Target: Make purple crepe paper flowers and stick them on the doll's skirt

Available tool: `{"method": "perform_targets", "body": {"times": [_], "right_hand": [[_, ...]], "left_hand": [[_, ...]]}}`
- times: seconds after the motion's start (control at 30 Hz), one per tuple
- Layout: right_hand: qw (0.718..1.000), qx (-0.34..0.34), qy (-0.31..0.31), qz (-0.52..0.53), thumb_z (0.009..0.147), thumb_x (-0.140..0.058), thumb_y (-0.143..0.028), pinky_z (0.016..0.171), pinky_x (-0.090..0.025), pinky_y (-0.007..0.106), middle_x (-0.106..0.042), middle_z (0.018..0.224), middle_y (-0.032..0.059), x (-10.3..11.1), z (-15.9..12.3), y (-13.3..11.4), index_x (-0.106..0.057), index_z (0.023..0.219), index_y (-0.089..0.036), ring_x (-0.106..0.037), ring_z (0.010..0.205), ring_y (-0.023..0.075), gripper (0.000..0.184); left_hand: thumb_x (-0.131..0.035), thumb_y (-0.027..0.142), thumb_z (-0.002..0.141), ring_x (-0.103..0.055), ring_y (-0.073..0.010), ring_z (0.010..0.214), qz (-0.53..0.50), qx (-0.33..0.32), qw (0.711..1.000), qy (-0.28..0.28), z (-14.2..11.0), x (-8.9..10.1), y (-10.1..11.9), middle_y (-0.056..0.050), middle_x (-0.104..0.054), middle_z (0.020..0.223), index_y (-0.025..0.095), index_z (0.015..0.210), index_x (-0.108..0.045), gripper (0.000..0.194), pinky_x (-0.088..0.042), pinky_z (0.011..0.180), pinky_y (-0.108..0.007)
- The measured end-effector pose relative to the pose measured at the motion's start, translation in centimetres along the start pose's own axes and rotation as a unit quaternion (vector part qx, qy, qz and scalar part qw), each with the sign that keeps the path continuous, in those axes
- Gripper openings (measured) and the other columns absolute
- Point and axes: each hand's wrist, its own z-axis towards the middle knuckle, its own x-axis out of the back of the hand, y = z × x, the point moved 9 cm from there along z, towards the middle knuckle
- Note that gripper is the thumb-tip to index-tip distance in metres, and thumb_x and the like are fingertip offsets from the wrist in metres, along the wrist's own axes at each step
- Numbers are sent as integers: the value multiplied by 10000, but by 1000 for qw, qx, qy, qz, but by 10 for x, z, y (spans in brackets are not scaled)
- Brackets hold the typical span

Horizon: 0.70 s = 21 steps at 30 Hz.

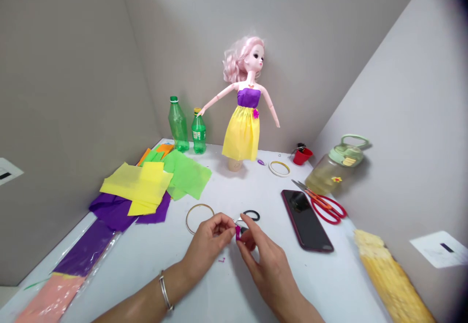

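A small magenta strip (238,232) is held up just above the table between my two hands. My left hand (208,242) pinches its left side between thumb and curled fingers. On the other side my right hand (265,259) has its thumb and bent fingers closed around the strip, with the index finger raised over it. Just behind my fingertips lie black-handled scissors (253,212), partly hidden by my hands. A thin gold hoop (187,218) rests behind my left hand. Beneath the hands a tiny magenta scrap (221,260) lies on the table.
A pink-haired doll (248,97) in a purple and yellow dress stands at the back. Cloth sheets (137,186) and green bottles (178,125) are left. Right are a phone (307,221), red-handled scissors (325,206), a water jug (331,169), a white hoop (279,173) and a red pot (302,156).
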Motion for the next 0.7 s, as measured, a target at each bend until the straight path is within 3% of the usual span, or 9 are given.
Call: {"method": "perform_targets", "body": {"times": [0.13,0.3,0.43,0.7], "right_hand": [[979,-135,-10,152,913,-552,-303,746,-510,297,-668,869,40,4,5,19,-543,1244,-204,-634,759,173,346],[901,-265,-18,342,804,-677,-349,667,-474,278,-647,830,24,1,7,35,-585,1109,-184,-591,721,160,359],[873,-284,-34,394,729,-732,-308,642,-450,273,-639,762,4,-3,8,32,-601,1071,-169,-570,667,146,391],[886,-273,-37,373,737,-680,-249,637,-453,278,-633,762,-3,-5,7,31,-598,1103,-173,-581,664,148,383]], "left_hand": [[-632,305,792,-491,-130,695,-44,25,999,-21,2,-1,-2,9,-554,712,156,824,-586,160,-385,704,-257],[-634,259,778,-498,-125,690,-82,48,994,-50,1,-6,-7,6,-560,717,154,821,-596,119,-377,680,-248],[-635,242,773,-505,-127,688,-90,49,992,-70,0,-10,-7,6,-565,712,161,796,-594,94,-387,676,-247],[-657,264,755,-490,-117,648,-76,51,992,-86,-1,-14,-7,18,-544,682,164,770,-584,125,-369,628,-235]]}}
